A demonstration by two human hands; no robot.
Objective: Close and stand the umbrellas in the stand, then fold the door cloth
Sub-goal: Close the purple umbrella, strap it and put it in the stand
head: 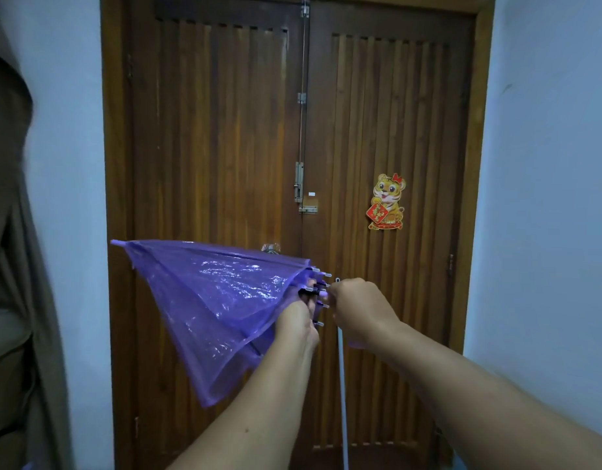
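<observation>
A translucent purple umbrella (218, 300) is held sideways in front of me, its tip pointing left and its canopy mostly collapsed into a loose cone. My left hand (297, 322) grips the gathered canopy near the rib ends. My right hand (358, 308) is closed just right of the rib tips, gripping the umbrella's shaft or strap; the exact part is hidden by the fingers. A thin white rod (343, 395) hangs down below my right hand. No umbrella stand or door cloth shows in view.
A brown wooden double door (225, 130) fills the middle, with metal bolts (298, 181) along its centre seam and a tiger sticker (387, 202) on the right leaf. Pale blue walls (547, 164) flank it. A brown curtain (18, 266) hangs at the left edge.
</observation>
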